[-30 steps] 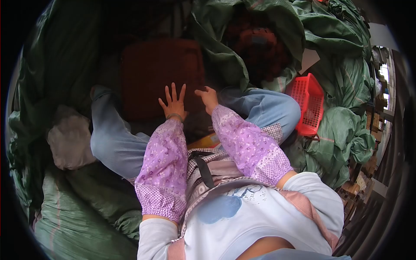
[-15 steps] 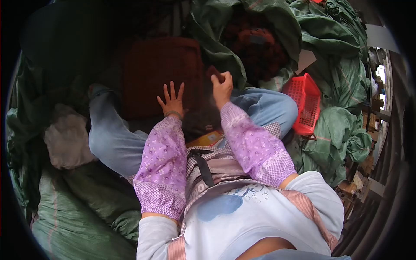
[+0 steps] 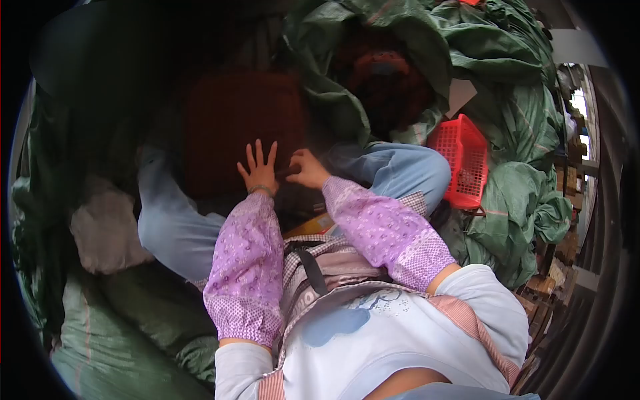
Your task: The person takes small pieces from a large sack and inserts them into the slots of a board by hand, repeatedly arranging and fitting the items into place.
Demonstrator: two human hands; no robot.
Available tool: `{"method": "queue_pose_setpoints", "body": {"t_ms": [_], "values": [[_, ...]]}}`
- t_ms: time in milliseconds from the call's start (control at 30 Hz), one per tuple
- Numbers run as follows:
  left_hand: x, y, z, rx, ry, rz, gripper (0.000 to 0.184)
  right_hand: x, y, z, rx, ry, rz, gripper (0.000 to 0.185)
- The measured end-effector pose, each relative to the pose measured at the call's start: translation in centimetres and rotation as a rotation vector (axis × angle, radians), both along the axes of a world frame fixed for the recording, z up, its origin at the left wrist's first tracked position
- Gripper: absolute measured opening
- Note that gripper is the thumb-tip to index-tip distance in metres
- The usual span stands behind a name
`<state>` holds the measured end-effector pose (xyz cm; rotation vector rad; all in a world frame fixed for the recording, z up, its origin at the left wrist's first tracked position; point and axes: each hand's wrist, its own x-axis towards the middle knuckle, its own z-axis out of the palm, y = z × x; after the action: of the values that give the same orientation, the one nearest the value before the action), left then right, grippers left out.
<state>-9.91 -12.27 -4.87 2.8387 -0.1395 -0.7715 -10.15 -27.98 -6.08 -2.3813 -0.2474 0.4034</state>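
My left hand (image 3: 261, 171) has its fingers spread, palm down, over the near part of a dark red crate-like surface (image 3: 240, 120). Whether it touches that surface I cannot tell. Just beside it, my right hand (image 3: 309, 169) pinches a small dark reddish piece (image 3: 288, 171), too dim to name. Beyond my right hand, an open green sack (image 3: 353, 110) holds dark red items (image 3: 383, 77) whose kind the shadow hides.
A red plastic basket (image 3: 460, 160) lies tilted by my right knee. Green sacks (image 3: 513, 113) are heaped on the right, and another (image 3: 127, 333) is at lower left. A pale bag (image 3: 107, 230) rests near my left leg. Something yellow (image 3: 313, 227) lies between my legs.
My right hand has moved left and down from the sack side to beside my left hand, still pinching the dark reddish piece. My left hand stays spread in nearly the same place.
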Motion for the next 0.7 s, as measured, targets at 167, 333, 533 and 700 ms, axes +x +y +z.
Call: {"method": "queue_pose_setpoints", "body": {"t_ms": [167,333,533,700], "values": [[0.0,0.0,1.3,-0.074,0.012,0.004,0.096,0.1,0.5,2.1,0.025,-0.007,-0.299,0.023],[-0.4,-0.5,0.3,-0.070,-0.036,0.019,0.100,6.9,-5.9,6.1,0.427,-0.101,-0.910,0.019],[-0.2,-0.3,0.3,-0.016,0.013,-0.017,0.106,15.4,-17.7,10.6,0.091,-0.561,-1.267,0.069],[0.7,-0.2,1.3,-0.065,0.075,0.033,0.108,11.8,-11.1,9.8,0.777,0.040,-0.903,0.045]]}}
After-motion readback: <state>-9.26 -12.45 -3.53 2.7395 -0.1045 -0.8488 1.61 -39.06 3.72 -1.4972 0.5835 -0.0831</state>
